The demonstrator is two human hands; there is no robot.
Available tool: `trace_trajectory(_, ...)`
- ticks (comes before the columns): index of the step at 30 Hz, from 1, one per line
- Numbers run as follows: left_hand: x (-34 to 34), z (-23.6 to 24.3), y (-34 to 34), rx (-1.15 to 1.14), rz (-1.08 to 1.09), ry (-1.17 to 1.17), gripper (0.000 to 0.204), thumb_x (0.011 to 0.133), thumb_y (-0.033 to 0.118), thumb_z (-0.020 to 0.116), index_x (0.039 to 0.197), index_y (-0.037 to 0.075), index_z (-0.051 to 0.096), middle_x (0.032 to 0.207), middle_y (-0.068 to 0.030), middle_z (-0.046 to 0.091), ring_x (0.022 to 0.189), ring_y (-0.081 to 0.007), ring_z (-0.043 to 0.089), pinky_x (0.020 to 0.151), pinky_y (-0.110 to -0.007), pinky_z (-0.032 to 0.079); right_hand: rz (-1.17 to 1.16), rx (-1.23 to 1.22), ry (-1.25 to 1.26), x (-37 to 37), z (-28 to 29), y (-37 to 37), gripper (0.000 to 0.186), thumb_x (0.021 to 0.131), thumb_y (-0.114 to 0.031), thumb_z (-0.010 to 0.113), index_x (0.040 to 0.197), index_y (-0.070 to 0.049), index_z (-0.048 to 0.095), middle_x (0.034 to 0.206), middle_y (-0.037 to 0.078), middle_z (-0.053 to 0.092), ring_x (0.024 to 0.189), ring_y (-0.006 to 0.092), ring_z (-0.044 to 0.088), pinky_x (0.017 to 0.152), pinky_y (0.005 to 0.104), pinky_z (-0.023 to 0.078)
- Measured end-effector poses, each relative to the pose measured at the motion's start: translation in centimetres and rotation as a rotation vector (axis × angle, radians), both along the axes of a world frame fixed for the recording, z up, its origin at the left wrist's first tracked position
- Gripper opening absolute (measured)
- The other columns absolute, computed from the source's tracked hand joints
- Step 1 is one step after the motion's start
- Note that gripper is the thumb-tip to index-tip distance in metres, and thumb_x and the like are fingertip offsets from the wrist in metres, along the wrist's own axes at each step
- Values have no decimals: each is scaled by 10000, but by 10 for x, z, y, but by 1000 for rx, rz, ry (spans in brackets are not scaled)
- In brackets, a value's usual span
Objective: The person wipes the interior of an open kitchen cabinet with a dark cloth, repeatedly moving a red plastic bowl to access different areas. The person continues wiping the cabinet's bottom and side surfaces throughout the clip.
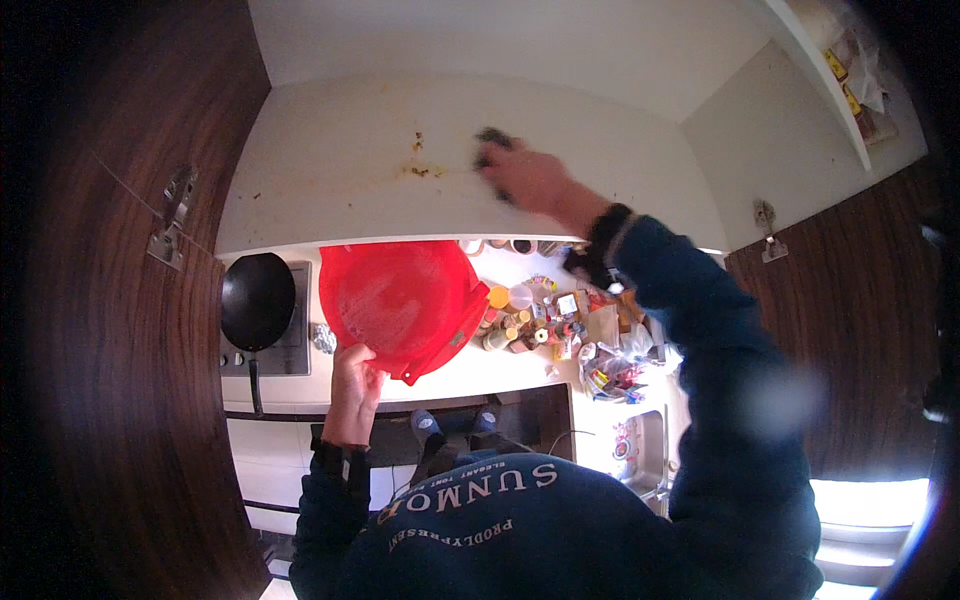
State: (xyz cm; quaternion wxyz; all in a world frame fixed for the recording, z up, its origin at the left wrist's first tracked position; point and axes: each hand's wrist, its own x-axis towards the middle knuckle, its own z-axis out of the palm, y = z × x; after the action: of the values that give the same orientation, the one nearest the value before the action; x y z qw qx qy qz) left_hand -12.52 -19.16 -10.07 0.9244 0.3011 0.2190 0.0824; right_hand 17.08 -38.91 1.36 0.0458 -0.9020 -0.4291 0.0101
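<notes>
My left hand grips the near rim of a red plastic basin, thumb over the edge. The basin is held below the front edge of a white cupboard shelf. Up on that shelf, my right hand is closed around a dark pad, blurred so that its exact kind is unclear. Brown crumbs and stains lie on the shelf to the left of the pad. A dark band circles my right wrist.
Open brown wooden doors with metal hinges flank the cupboard. Below, a black frying pan sits on the hob at left. Several jars and packets crowd the counter, with a sink at lower right.
</notes>
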Motion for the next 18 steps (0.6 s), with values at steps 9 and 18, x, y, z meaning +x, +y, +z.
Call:
trace_trajectory(9,5,-12,-15,-34,-102,55,552,674,-48,468,1223,11,459,1166,-114,560,1051,-254,578,888,-388,509,-144,-181,-211,3,5,-6,354,946,-354,462,1239,-155,470,1162,210,530,938,393,604,743,480,524)
trace_trajectory(18,-23,10,-53,-38,-123,192,559,676,-1,461,1234,-5,444,1178,-137,557,1104,-287,554,932,-421,483,197,-147,-387,-10,-8,-24,402,956,-397,450,1326,-242,423,1160,230,521,947,395,606,769,477,525)
